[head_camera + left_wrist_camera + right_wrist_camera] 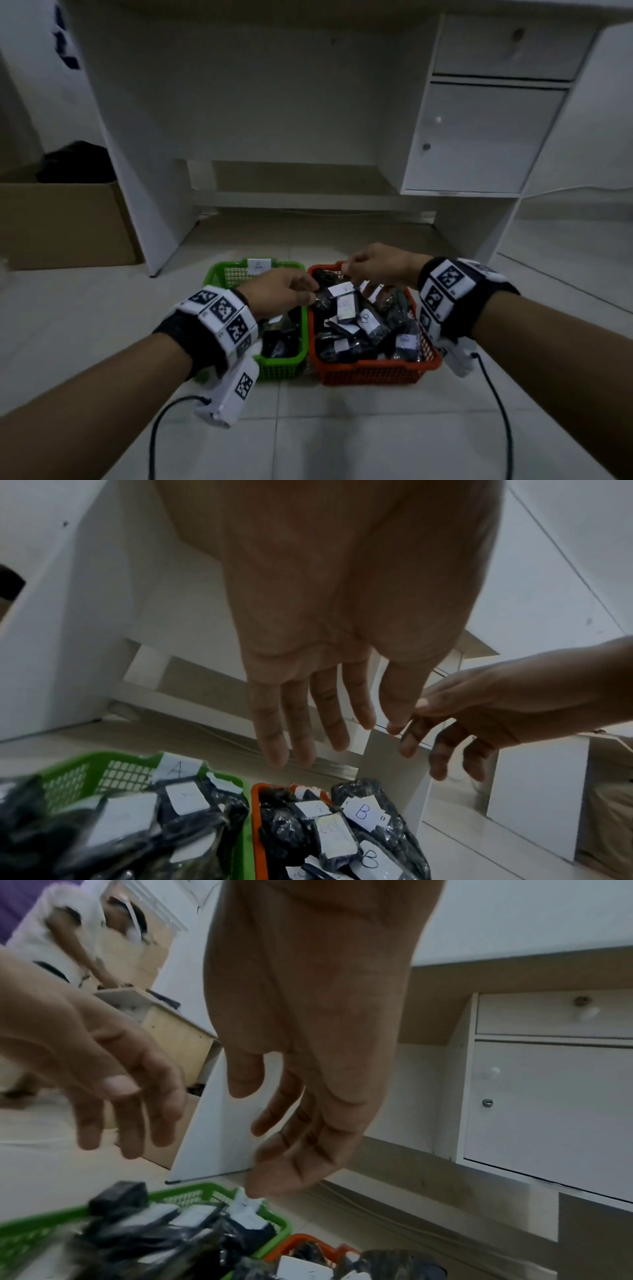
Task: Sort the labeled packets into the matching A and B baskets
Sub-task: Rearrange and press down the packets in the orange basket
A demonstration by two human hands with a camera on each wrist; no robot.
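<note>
Packets (356,329) in dark plastic wrap with white paper labels fill the orange basket (370,371), and some of those labels show a B. The orange basket sits on the tiled floor (342,428), and everything else is told from it. Touching its left side is the green basket (284,365), which has a white tag with an A (259,265) on its far rim and holds more dark packets with white labels. Over the far left corner of the orange basket is the left hand (279,291). In the left wrist view its fingers (298,723) are straight and spread, holding nothing. Over the far end of the orange basket is the right hand (376,265). Its fingers hang loosely bent with gaps between them, and no packet is in them. The two hands are very close together, almost touching at the fingertips. Both wrists wear bands with black and white square marks. Beyond the orange basket stands a white desk (479,137) with a drawer and a cupboard door. Far to the left of the baskets is a brown cardboard box (65,226).
</note>
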